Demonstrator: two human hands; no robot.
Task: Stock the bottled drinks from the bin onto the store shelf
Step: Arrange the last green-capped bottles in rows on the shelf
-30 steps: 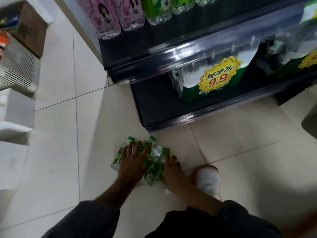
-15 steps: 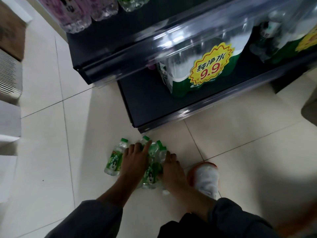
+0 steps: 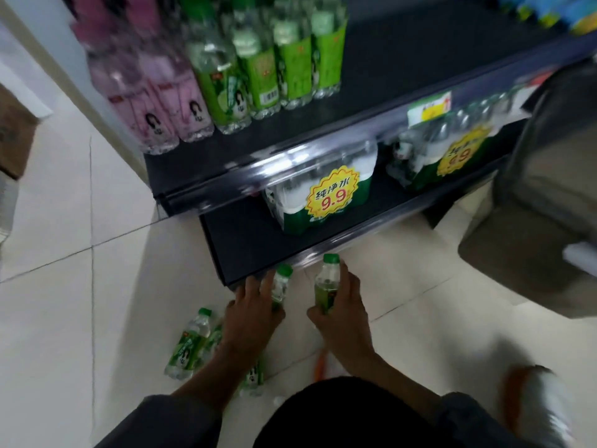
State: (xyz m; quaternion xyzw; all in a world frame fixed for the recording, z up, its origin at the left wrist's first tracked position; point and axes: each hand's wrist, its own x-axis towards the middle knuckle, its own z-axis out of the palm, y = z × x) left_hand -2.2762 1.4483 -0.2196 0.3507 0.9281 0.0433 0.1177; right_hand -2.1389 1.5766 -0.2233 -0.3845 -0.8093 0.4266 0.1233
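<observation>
My left hand [image 3: 252,310] grips a small green-capped bottle [image 3: 280,284], held above the floor in front of the dark shelf's lowest board [image 3: 245,240]. My right hand [image 3: 339,305] is closed around a second small green-labelled bottle [image 3: 328,281], upright, close beside the first. More of the same small bottles [image 3: 189,345] lie on the tiled floor under my left forearm. The shelf above [image 3: 371,79] holds tall pink bottles [image 3: 151,105] and tall green bottles [image 3: 258,69] in rows.
Shrink-wrapped water packs with yellow 9.9 price tags [image 3: 326,192] stand on the bottom shelf. A grey bin [image 3: 542,202] stands at the right. A cardboard box [image 3: 14,137] sits at the far left. My shoe [image 3: 536,402] is at the lower right.
Both hands were pressed on the bottles lying on the floor; now each has lifted one bottle up toward the shelf. The view has tilted upward, showing the upper shelf.
</observation>
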